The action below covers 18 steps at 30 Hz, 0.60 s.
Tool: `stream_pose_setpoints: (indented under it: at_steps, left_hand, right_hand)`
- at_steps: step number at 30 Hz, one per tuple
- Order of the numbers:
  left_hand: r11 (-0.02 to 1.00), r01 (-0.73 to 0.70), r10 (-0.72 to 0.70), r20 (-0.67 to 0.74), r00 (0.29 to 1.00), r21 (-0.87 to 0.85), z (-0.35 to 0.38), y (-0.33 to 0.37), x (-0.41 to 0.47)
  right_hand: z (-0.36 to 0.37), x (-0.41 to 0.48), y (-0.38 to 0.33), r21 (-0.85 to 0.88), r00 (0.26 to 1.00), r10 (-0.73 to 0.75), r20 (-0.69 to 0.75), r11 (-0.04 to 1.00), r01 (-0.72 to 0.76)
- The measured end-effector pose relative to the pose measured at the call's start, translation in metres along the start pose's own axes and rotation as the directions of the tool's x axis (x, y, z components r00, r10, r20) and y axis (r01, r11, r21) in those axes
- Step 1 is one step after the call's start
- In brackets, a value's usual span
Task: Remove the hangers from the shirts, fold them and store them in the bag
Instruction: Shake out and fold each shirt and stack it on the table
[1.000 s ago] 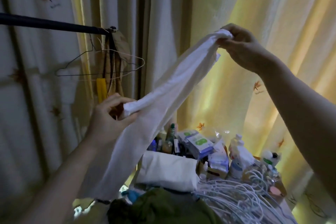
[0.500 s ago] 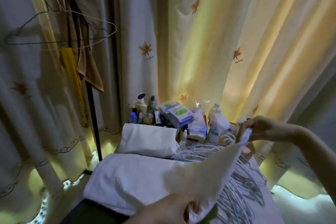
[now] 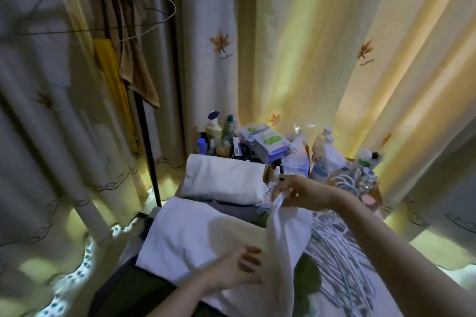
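A white shirt (image 3: 195,234) lies spread over the pile in front of me. My right hand (image 3: 301,192) pinches its far right edge and lifts it into a raised fold (image 3: 280,244). My left hand (image 3: 237,270) lies with its fingers flat on the shirt, near the base of that fold. Behind it sits a folded white shirt (image 3: 224,180). A heap of white hangers (image 3: 342,252) lies to the right, partly under my right arm. Dark green fabric (image 3: 139,291) shows under the shirt at the near edge; I cannot tell whether it is the bag.
A black clothes rack pole (image 3: 146,152) stands at the left with wire hangers (image 3: 144,20), a brown cloth and a yellow cloth on it. Bottles (image 3: 213,128), boxes (image 3: 268,144) and white containers (image 3: 327,154) crowd the back. Curtains surround everything.
The shirt has come down from the air onto the pile. My right hand has moved inward, left and over the shirt with its edge, and my left hand has gone from gripping to resting flat.
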<state>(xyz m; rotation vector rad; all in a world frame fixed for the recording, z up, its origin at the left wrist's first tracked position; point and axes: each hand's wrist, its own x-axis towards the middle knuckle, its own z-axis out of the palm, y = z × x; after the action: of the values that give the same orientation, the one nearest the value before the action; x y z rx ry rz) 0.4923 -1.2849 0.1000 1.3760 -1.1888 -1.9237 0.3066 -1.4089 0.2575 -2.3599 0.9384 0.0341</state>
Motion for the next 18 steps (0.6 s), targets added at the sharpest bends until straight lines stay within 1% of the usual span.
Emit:
stream_pose_setpoints:
  at_steps: [1, 2, 3, 4, 5, 6, 7, 8, 10, 11, 13, 14, 15, 16, 17, 18]
  left_hand:
    - [0.984, -0.019, 0.012, -0.042, 0.999, -0.179, -0.019, 0.004, 0.000]
    - [0.960, -0.060, 0.026, -0.126, 0.992, -0.273, -0.041, 0.010, -0.009]
    - [0.943, -0.126, 0.059, -0.219, 0.974, -0.307, -0.064, 0.013, -0.016]
    - [0.918, -0.203, 0.117, -0.257, 0.959, -0.340, -0.085, 0.015, -0.022]
    - [0.916, -0.272, 0.187, -0.286, 0.940, -0.296, -0.102, 0.017, -0.029]
    - [0.916, -0.298, 0.212, -0.305, 0.928, -0.269, -0.111, 0.018, -0.035]
    - [0.925, -0.324, 0.243, -0.346, 0.906, -0.199, -0.120, 0.017, -0.038]
    - [0.934, -0.318, 0.235, -0.390, 0.890, -0.163, -0.129, 0.017, -0.039]
    - [0.950, -0.303, 0.236, -0.470, 0.850, -0.071, -0.145, 0.013, -0.035]
    - [0.947, -0.314, 0.243, -0.485, 0.840, -0.070, -0.153, 0.011, -0.035]
    - [0.918, -0.349, 0.212, -0.513, 0.832, -0.188, -0.167, 0.007, -0.037]
    - [0.898, -0.375, 0.196, -0.557, 0.807, -0.228, -0.174, 0.005, -0.039]
    - [0.891, -0.397, 0.188, -0.614, 0.767, -0.223, -0.181, 0.004, -0.041]
    - [0.906, -0.393, 0.193, -0.673, 0.714, -0.158, -0.187, 0.002, -0.040]
    - [0.928, -0.368, 0.217, -0.731, 0.646, -0.050, -0.193, 0.001, -0.039]
    - [0.945, -0.314, 0.261, -0.789, 0.556, 0.091, -0.196, -0.001, -0.038]
  right_hand:
    - [0.010, 0.023, -0.015, -0.033, 0.999, -0.036, -0.008, 0.999, 0.036]
    - [0.022, 0.046, -0.029, -0.063, 0.998, -0.066, -0.014, 0.996, 0.065]
    - [0.035, 0.068, -0.044, -0.083, 0.995, -0.095, -0.020, 0.992, 0.093]
    - [0.049, 0.089, -0.059, -0.082, 0.991, -0.130, -0.029, 0.988, 0.127]
    - [0.064, 0.106, -0.073, -0.054, 0.985, -0.170, -0.041, 0.984, 0.168]
    - [0.078, 0.121, -0.085, -0.002, 0.980, -0.191, -0.054, 0.982, 0.191]
    - [0.090, 0.133, -0.093, 0.060, 0.979, -0.189, -0.070, 0.979, 0.194]
    - [0.098, 0.141, -0.097, 0.120, 0.980, -0.175, -0.098, 0.975, 0.186]
    - [0.106, 0.147, -0.092, 0.204, 0.966, -0.129, -0.224, 0.963, 0.176]
    - [0.107, 0.146, -0.082, 0.245, 0.952, -0.081, -0.294, 0.957, 0.157]
    - [0.112, 0.135, -0.050, 0.377, 0.909, 0.123, -0.398, 0.925, 0.040]
    - [0.117, 0.126, -0.032, 0.439, 0.866, 0.258, -0.428, 0.897, -0.050]
    - [0.124, 0.114, -0.013, 0.482, 0.805, 0.399, -0.439, 0.861, -0.164]
    - [0.135, 0.101, 0.005, 0.498, 0.730, 0.526, -0.436, 0.817, -0.291]
    - [0.147, 0.087, 0.021, 0.513, 0.660, 0.625, -0.417, 0.761, -0.397]
    - [0.161, 0.073, 0.035, 0.543, 0.595, 0.711, -0.376, 0.689, -0.480]
